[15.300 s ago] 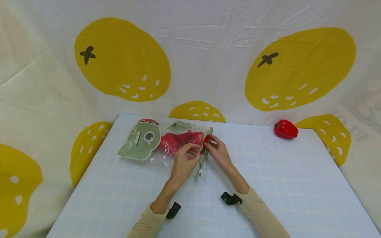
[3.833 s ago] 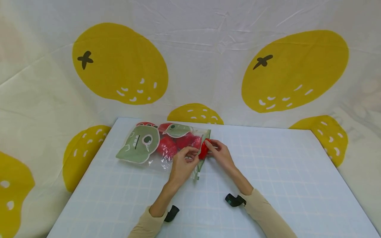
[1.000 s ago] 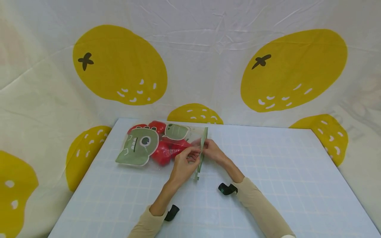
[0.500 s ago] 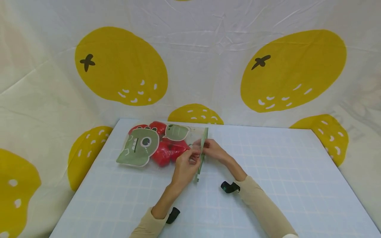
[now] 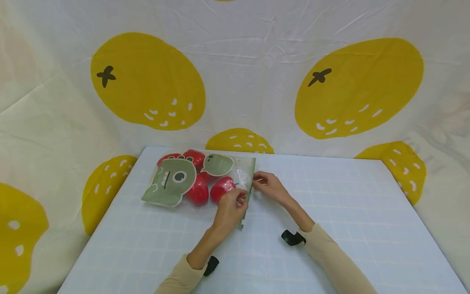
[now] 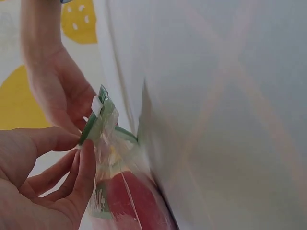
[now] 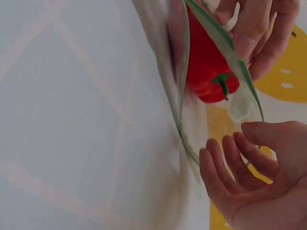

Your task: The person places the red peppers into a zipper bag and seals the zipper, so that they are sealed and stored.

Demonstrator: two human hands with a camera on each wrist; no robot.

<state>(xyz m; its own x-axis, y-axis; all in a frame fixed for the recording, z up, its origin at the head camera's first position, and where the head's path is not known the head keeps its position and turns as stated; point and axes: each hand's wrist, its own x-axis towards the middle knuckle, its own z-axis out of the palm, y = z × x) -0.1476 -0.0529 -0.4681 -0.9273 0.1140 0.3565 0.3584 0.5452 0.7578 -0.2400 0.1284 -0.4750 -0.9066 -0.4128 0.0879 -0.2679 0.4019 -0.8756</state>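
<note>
A clear zip bag printed with a green monster lies at the table's back left. Several red bell peppers are inside; one pepper, its green stem visible in the right wrist view, lies nearest the mouth. My left hand pinches the bag's green edge between thumb and index finger, near a white slider. The right hand is just outside the mouth, fingers loosely bent and holding nothing. In the right wrist view, the green-edged mouth gapes around the pepper.
The light blue checked table reaches back to a white cloth printed with yellow fruit. Black wrist mounts stick out at both sleeves.
A pepper at the table's back right is gone since the earliest frame. My right hand held a pepper at the mouth, reached inside, and has now withdrawn without it. The left hand keeps its pinch.
</note>
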